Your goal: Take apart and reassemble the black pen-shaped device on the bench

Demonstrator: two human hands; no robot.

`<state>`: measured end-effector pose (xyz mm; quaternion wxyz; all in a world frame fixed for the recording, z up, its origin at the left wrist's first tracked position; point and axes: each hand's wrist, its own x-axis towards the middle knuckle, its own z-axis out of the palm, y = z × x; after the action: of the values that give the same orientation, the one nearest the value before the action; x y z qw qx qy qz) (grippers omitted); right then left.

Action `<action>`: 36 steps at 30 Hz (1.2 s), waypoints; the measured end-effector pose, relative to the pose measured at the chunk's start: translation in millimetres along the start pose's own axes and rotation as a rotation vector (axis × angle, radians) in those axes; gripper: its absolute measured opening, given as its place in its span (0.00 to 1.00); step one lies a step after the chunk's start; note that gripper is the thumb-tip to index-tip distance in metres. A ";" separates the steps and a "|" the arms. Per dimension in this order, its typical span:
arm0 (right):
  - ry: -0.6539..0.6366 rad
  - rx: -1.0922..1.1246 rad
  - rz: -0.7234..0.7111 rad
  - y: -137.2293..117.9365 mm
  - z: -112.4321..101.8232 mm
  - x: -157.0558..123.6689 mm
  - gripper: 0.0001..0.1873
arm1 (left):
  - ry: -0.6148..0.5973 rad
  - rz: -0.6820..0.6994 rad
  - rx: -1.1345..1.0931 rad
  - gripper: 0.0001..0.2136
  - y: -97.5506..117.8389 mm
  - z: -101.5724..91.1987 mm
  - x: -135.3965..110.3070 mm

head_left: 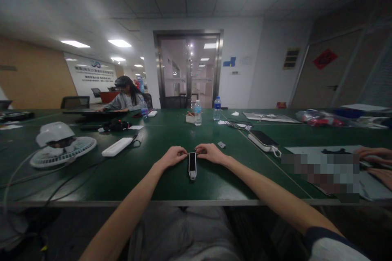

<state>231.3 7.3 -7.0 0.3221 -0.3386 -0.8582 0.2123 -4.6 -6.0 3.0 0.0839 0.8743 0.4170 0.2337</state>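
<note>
A slim handheld device (192, 165) with a long black screen and a pale rim lies on the green table, pointing away from me. At its far end, my left hand (175, 155) comes in from the left with thumb and fingertips pinched together. My right hand (211, 153) mirrors it on the other side, its fingertips also closed close to the device's end. A small dark bit shows by the right fingertips, too tiny to name. What either pinch holds is hidden. Beyond the right hand lies a small grey piece (221, 144).
To the left are a white fan (64, 151) and a white power strip (118, 147). Two water bottles (198, 113) stand ahead. On the right, a phone (263, 138) rests on a white block, near another person's hands (375, 161). Someone sits across the table (159, 138).
</note>
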 end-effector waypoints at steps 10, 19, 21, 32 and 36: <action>-0.011 -0.229 -0.041 3.9 -5.2 -1.7 0.11 | -0.013 -0.027 -0.025 0.11 7.1 -3.8 -1.8; 0.089 -0.462 0.009 13.9 -45.1 -4.7 0.15 | 0.011 -0.059 -0.049 0.11 3.9 -2.9 -2.0; 0.088 -0.519 0.026 19.2 -44.8 -5.9 0.16 | 0.022 -0.058 -0.036 0.11 3.3 -2.8 -2.1; -0.013 -0.612 -0.098 15.5 -7.6 18.3 0.16 | 0.160 -0.131 0.034 0.14 -0.4 -2.9 -2.7; -0.064 -0.613 -0.164 14.3 -4.7 22.0 0.15 | 0.209 -0.129 0.047 0.14 -1.9 -3.7 -2.9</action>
<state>228.6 33.6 -3.1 0.1940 -0.3427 -0.9163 -0.0724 -9.3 -7.1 4.6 0.0342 0.8182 0.4843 0.3079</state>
